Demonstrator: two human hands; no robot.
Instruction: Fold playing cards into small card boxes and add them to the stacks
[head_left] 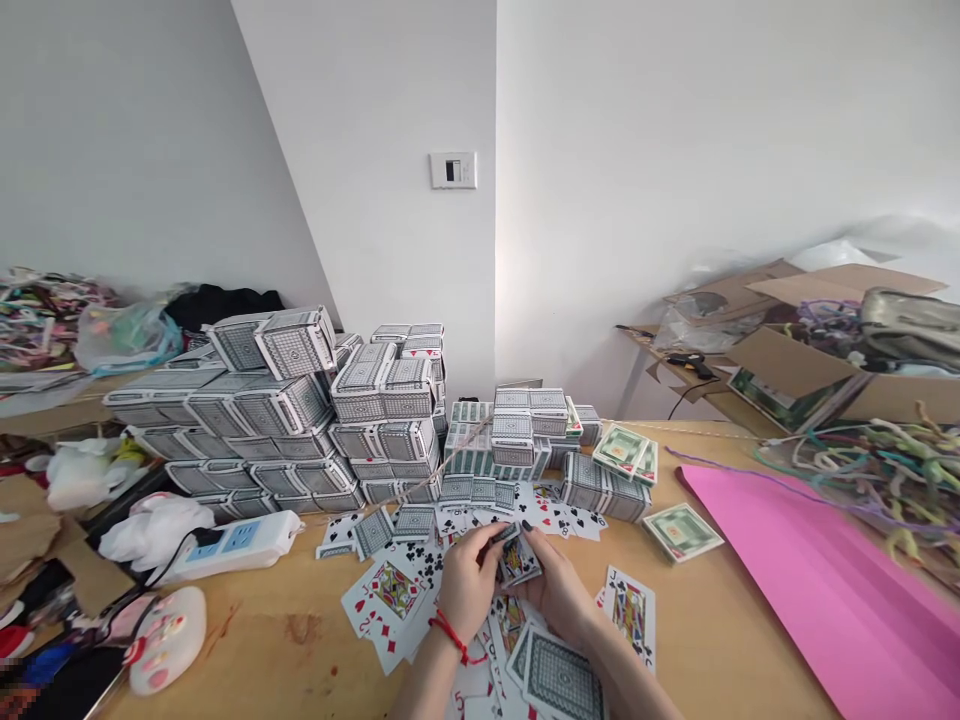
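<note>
My left hand (471,578), below which a red cord bracelet shows at the wrist, has its fingers closed on a small stack of playing cards (520,562). From the other side my right hand (561,588) grips the same stack, whose front card is a face card. Under and around both hands lie loose playing cards (397,592), some face up. Face-down cards with grey patterned backs (562,672) rest by my right forearm. A jack of clubs (630,612) lies face up to the right of my hands.
Tall stacks of cards (285,420) stand behind to the left, with lower card stacks (525,440) at the middle. Green card boxes (681,530) lie right of these. A power strip (240,546), white mouse (166,640), pink sheet (810,570) and open cardboard box (802,375) surround the work area.
</note>
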